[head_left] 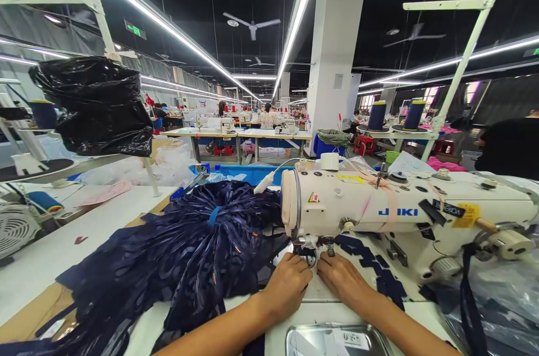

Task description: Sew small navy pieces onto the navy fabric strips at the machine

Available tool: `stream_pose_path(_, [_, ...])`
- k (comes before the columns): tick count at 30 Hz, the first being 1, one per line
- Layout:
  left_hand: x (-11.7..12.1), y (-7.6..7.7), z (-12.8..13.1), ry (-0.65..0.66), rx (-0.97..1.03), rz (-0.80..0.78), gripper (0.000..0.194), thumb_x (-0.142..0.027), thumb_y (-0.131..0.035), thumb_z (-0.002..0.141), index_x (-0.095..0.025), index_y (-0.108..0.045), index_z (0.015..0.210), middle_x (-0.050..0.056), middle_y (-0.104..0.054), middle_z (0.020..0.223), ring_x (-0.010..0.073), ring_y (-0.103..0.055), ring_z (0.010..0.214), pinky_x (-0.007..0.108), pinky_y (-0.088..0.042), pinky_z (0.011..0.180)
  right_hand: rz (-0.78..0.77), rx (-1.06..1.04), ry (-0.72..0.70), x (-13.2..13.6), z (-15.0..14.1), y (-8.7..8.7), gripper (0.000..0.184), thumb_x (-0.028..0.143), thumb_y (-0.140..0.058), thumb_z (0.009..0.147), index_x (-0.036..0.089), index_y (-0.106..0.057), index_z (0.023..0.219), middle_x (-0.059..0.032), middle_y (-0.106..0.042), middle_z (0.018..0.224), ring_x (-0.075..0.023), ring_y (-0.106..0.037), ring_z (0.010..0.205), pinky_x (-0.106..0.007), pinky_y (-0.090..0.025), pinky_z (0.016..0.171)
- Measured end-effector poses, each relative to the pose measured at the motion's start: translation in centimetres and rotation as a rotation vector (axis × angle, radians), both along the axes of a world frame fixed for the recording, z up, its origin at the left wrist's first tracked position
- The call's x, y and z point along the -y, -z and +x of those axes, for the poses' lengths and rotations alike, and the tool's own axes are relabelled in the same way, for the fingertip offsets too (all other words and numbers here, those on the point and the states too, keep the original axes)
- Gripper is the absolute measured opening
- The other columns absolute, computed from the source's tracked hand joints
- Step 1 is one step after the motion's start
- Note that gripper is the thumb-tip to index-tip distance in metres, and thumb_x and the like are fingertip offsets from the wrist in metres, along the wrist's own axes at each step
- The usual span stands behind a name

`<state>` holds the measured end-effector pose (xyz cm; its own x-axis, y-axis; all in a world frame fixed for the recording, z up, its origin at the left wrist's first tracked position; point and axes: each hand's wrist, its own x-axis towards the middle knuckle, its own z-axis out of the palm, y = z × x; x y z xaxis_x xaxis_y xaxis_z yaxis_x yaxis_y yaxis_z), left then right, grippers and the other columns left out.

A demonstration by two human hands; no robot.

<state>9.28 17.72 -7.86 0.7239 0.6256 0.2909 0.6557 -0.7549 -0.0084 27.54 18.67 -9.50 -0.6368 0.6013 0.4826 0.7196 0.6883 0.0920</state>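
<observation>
A white sewing machine (337,204) stands in front of me, its needle area and presser foot (300,243) at the left end of the head. My left hand (289,282) is curled closed just before the presser foot, beside a bit of dark fabric (310,259). To the right of the foot, my right hand (342,277) also has its fingers bent together, close to a small metal part (328,245). What either hand pinches is hidden by the fingers. A large bundle of navy fabric pieces (177,249), bound with a blue band (214,215), lies left of the machine.
Small navy pieces (389,280) lie under the machine arm. A metal tray (295,339) sits at the front edge. Thread cones (377,115) stand at right; a black plastic bag (95,106) covers something at left. Other people and worktables (197,132) are farther back.
</observation>
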Motion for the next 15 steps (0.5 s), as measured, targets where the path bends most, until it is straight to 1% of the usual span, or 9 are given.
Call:
stream_pose_path(2, [0.4,0.1,-0.7,-0.008,0.041,-0.017,0.01,-0.005,-0.052,0.073,-0.015,-0.052,0.075,0.002,-0.06,0.082,0.0166,-0.051,0.079,0.031,-0.039,0.076,-0.018,-0.014,-0.027,0.2,0.2,-0.3,0.018,0.0,-0.045,0.08,0.013,-0.055,0.073,-0.0053,-0.058,0.077,-0.0173,-0.053,0.069,-0.027,-0.043,0.059])
stream_pose_path(4, [0.9,0.1,-1.5,0.002,0.084,-0.023,0.009,-0.007,-0.05,0.074,-0.015,-0.053,0.077,0.004,-0.059,0.081,0.0176,-0.052,0.079,0.032,-0.041,0.077,-0.012,0.015,-0.042,0.5,0.4,-0.5,0.019,-0.003,-0.046,0.078,0.013,-0.055,0.074,-0.006,-0.058,0.079,-0.0184,-0.053,0.072,-0.028,-0.043,0.062])
stream_pose_path(7, [1.7,-0.1,-2.3,0.044,0.112,-0.044,0.015,-0.008,-0.045,0.076,-0.014,-0.056,0.086,0.006,-0.06,0.089,0.0194,-0.052,0.085,0.035,-0.042,0.083,0.005,0.082,-0.058,0.8,0.8,-0.7,0.019,-0.006,-0.05,0.073,0.012,-0.056,0.076,-0.0065,-0.057,0.081,-0.0196,-0.052,0.073,-0.03,-0.044,0.065])
stream_pose_path(9, [2.2,-0.5,-2.4,0.057,0.096,-0.079,0.024,-0.007,-0.044,0.074,-0.013,-0.056,0.095,0.008,-0.059,0.097,0.0204,-0.051,0.092,0.036,-0.042,0.088,0.019,0.104,-0.061,0.8,0.9,-0.7,0.018,-0.004,-0.05,0.074,0.012,-0.056,0.077,-0.0064,-0.057,0.08,-0.0191,-0.052,0.072,-0.029,-0.043,0.063])
stream_pose_path(11, [2.5,-1.1,-2.3,0.051,0.056,-0.122,0.031,-0.006,-0.044,0.072,-0.011,-0.056,0.1,0.01,-0.058,0.103,0.0211,-0.05,0.097,0.035,-0.041,0.092,0.025,0.085,-0.038,0.7,0.8,-0.5,0.015,0.0,-0.05,0.078,0.013,-0.056,0.074,-0.0058,-0.057,0.077,-0.0181,-0.052,0.07,-0.027,-0.042,0.06])
stream_pose_path(13, [2.8,-1.8,-2.2,0.037,0.002,-0.168,0.033,-0.006,-0.044,0.071,-0.01,-0.056,0.102,0.01,-0.057,0.105,0.0211,-0.048,0.099,0.034,-0.041,0.094,0.025,0.027,-0.004,0.4,0.6,-0.3,0.016,0.005,-0.048,0.082,0.014,-0.055,0.07,-0.0047,-0.057,0.073,-0.017,-0.052,0.066,-0.026,-0.041,0.058])
stream_pose_path(15, [3.1,-2.3,-2.2,0.027,-0.046,-0.202,0.034,-0.007,-0.045,0.071,-0.009,-0.056,0.103,0.01,-0.056,0.106,0.0211,-0.048,0.099,0.033,-0.04,0.095,0.019,-0.038,0.016,0.1,0.4,0.2,0.017,0.007,-0.048,0.082,0.015,-0.054,0.068,-0.004,-0.057,0.072,-0.0163,-0.052,0.065,-0.026,-0.04,0.058])
